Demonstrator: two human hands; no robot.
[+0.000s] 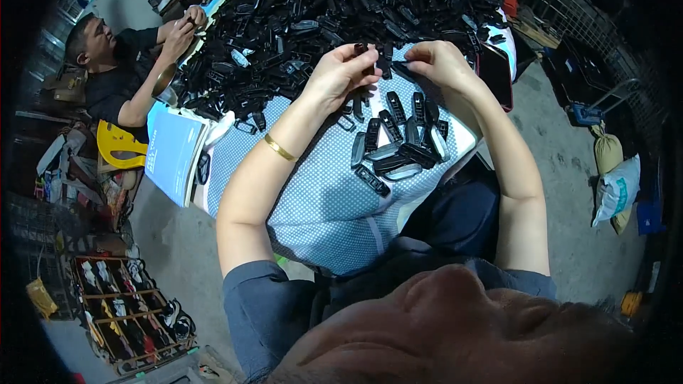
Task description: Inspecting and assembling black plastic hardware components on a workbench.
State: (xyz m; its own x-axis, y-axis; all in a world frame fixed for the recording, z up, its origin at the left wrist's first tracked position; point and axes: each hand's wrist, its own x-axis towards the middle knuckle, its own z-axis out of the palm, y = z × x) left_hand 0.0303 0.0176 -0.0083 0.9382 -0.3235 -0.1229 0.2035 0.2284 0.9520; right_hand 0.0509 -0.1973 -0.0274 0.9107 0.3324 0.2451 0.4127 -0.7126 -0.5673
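Observation:
My left hand [340, 77] is raised over the table's far middle, thumb and fingers closed on a small dark plastic piece [361, 49]. Just to its right, my right hand [440, 65] pinches another dark plastic piece [403, 69], mostly covered by the fingers. The two hands are apart. Below them, a small heap of black and silver key fob casings [408, 148] lies on a pale patterned cloth [320, 199]. Beyond my hands spreads a large pile of similar black casings [292, 35]. Finer details of the held pieces are too small to make out.
A co-worker [114, 75] sits at the far left, both hands raised by the pile. A blue book [171, 153] lies at the table's left edge, near a yellow chair [117, 146]. A dark flat device [496, 75] rests at the right. Sacks [617, 188] stand on the floor.

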